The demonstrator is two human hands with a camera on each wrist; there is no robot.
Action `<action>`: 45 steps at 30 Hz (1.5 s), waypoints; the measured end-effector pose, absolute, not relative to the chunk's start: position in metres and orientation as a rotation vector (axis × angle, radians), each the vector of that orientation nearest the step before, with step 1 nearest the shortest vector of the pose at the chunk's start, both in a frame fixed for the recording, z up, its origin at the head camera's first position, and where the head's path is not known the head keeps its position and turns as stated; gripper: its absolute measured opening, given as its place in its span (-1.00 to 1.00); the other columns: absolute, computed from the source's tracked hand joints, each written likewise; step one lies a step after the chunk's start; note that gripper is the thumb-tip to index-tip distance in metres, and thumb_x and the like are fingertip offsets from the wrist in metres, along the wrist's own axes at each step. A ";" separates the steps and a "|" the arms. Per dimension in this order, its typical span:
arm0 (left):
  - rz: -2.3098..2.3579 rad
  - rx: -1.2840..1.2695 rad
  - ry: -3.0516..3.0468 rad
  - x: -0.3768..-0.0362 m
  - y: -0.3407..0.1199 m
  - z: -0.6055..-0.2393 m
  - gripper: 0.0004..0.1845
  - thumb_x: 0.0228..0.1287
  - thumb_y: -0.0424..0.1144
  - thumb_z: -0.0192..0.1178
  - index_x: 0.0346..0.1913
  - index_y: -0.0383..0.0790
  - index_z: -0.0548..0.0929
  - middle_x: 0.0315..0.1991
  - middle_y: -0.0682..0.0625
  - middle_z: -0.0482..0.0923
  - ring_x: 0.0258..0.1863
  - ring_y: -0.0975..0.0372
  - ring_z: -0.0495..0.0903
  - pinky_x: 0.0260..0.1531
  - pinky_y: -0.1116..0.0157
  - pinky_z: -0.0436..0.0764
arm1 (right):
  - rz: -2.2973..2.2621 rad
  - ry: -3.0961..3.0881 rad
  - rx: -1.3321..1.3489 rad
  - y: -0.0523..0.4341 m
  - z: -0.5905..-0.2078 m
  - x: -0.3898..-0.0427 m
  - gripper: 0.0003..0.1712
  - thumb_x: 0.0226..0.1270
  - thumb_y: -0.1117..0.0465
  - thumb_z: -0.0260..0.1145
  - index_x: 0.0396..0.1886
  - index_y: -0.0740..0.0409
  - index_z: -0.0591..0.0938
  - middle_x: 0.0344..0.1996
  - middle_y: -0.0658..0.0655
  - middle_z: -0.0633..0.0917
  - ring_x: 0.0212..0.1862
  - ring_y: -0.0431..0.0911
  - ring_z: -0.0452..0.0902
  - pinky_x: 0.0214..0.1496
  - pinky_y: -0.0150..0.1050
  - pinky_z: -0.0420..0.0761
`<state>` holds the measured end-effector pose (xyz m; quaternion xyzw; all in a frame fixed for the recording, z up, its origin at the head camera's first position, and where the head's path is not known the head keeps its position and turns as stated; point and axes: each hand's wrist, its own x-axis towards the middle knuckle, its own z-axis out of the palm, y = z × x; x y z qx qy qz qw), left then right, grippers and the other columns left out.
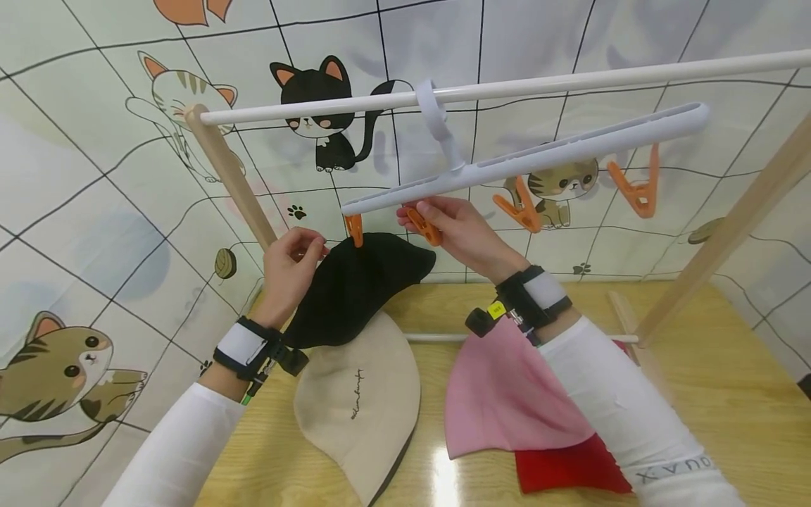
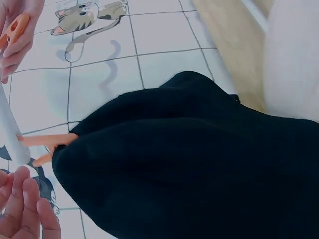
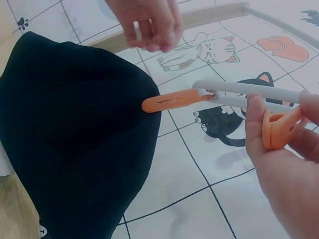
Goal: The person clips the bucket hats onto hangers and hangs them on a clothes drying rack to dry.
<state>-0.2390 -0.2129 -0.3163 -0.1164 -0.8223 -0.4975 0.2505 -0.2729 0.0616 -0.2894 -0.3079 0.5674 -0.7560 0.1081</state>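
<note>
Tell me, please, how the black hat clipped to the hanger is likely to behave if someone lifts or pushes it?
The black hat is probably floppy: it droops in soft folds from a single orange clip. It seems light, since that one small clip holds it up. Pushed, it would likely swing, as it hangs from the white hanger rather than resting flat.

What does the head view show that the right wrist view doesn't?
Only the head view: the rail, the whole hanger, two spare orange clips, and the beige hat, pink hat and red hat on the table.
Only the right wrist view: the first clip biting the black hat's edge.
Both: the black hat, the right hand pinching the second clip, the left hand.
</note>
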 end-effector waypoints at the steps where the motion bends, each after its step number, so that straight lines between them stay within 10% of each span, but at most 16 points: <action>1: -1.351 -0.310 -2.252 -0.236 -0.215 -0.317 -0.84 0.39 -0.39 0.10 -0.17 -0.47 0.61 -0.35 -0.29 0.62 -0.39 0.14 0.56 -0.41 0.49 0.45 | -2.222 1.678 -0.903 0.061 -0.289 -0.273 -0.56 0.53 0.40 -0.06 0.31 0.52 0.30 0.02 0.25 0.56 0.08 0.05 0.50 0.24 -0.12 0.39; 19: -1.318 -0.269 -2.505 -0.203 -0.284 -0.359 -0.83 0.39 -0.36 0.10 -0.19 -0.44 0.62 -0.32 -0.24 0.61 -0.39 0.35 0.53 -0.38 0.47 0.44 | -2.212 1.731 -0.894 0.060 -0.289 -0.272 -0.55 0.52 0.40 -0.04 0.32 0.49 0.31 0.06 0.30 0.53 0.08 0.06 0.50 0.24 -0.13 0.39; 32: -1.106 -0.241 -2.939 -0.186 -0.327 -0.408 -0.83 0.31 -0.44 0.14 -0.09 -0.43 0.57 -0.20 -0.21 0.62 -0.24 0.02 0.62 -0.28 0.19 0.55 | -2.200 1.734 -0.908 0.058 -0.291 -0.274 -0.57 0.52 0.39 -0.03 0.30 0.50 0.33 0.05 0.28 0.54 0.08 0.07 0.49 0.24 -0.13 0.39; 45: -1.397 -0.197 -3.277 -0.175 -0.327 -0.452 -0.71 0.31 -0.31 0.18 -0.07 -0.54 0.54 -0.41 -0.09 0.54 -0.39 0.09 0.52 -0.38 0.20 0.52 | -2.198 1.728 -0.915 0.055 -0.291 -0.274 -0.58 0.52 0.38 -0.02 0.28 0.51 0.34 0.03 0.27 0.55 0.07 0.07 0.48 0.23 -0.15 0.40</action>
